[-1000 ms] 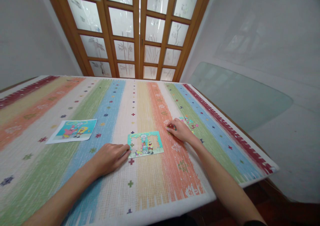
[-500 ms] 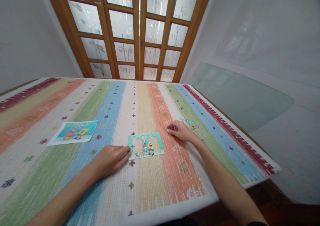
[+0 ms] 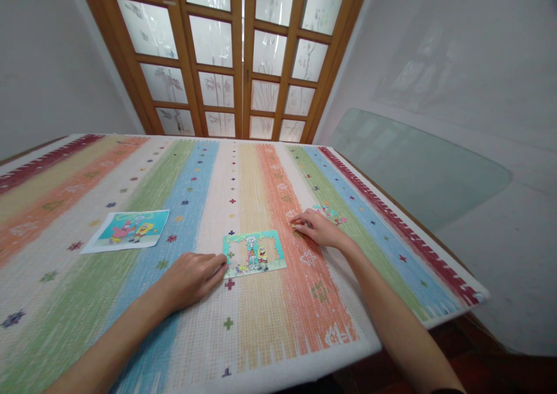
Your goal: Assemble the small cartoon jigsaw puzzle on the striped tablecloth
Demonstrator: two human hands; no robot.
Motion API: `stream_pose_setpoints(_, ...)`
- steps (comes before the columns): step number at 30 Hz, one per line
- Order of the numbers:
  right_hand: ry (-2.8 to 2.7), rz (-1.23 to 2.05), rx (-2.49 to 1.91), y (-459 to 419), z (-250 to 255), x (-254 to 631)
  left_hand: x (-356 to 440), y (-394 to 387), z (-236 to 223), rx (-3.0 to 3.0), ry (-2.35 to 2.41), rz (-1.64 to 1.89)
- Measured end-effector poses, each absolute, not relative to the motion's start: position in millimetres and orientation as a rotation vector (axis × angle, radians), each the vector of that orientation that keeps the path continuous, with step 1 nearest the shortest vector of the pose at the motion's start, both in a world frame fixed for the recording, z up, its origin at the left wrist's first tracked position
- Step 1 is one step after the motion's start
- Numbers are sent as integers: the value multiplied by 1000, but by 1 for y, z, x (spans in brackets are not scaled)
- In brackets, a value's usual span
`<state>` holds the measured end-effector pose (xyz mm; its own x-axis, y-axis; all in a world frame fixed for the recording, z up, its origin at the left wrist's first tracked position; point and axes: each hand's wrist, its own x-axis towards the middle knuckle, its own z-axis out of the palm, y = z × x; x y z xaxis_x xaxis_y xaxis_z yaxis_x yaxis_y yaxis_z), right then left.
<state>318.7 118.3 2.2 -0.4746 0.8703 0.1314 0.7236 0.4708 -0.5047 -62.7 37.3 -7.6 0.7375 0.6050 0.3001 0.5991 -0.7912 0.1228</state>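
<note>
A partly filled jigsaw puzzle [image 3: 256,264] of cartoon figures, with a turquoise border, lies on the striped tablecloth in front of me. My left hand [image 3: 195,275] is at its left edge, the fingers together and the fingertips on the border. Gaps in the picture show the cloth through them. Right of the puzzle, my right hand [image 3: 317,228] pinches a small puzzle piece between thumb and fingers, low over the orange stripe. Only a yellowish bit of that piece shows. Just beyond this hand lie several loose puzzle pieces [image 3: 331,213], turquoise and pink, partly hidden by it.
A printed picture sheet [image 3: 133,230] with similar cartoon figures lies to the left, beyond my left forearm. The striped tablecloth [image 3: 261,318] covers the table. A wooden glass-paned door [image 3: 243,63] stands behind, and a glass panel [image 3: 418,167] leans at the right wall.
My right fingers have straightened and shifted slightly, and the reddish face of the piece in them no longer shows. The left hand and the puzzle have stayed in place.
</note>
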Motion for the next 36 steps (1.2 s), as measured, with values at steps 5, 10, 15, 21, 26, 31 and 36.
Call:
stream_pose_setpoints(5, -2417, 537, -1311, 116, 5, 323, -63, 37, -6, 2909, 1018, 493)
stream_pose_setpoints(10, -2424, 565, -1314, 115, 5, 319, -63, 37, -5, 2925, 1016, 485)
stream_pose_setpoints(15, -2373, 559, -1324, 116, 8, 318, -63, 37, -5, 2926, 1006, 484)
stream_pose_setpoints(21, -2183, 874, -1284, 111, 18, 309, -64, 38, -6, 2912, 1019, 461)
stream_pose_setpoints(26, -1893, 1255, -1164, 101, 13, 285, -63, 38, -6, 2904, 1036, 454)
stream_pose_setpoints(31, -1793, 1274, -1227, 100, -3, 272, -64, 36, -5, 2888, 1048, 444)
stream_pose_setpoints(36, -1829, 1120, -1255, 103, -13, 272, -64, 36, -5, 2869, 1044, 447)
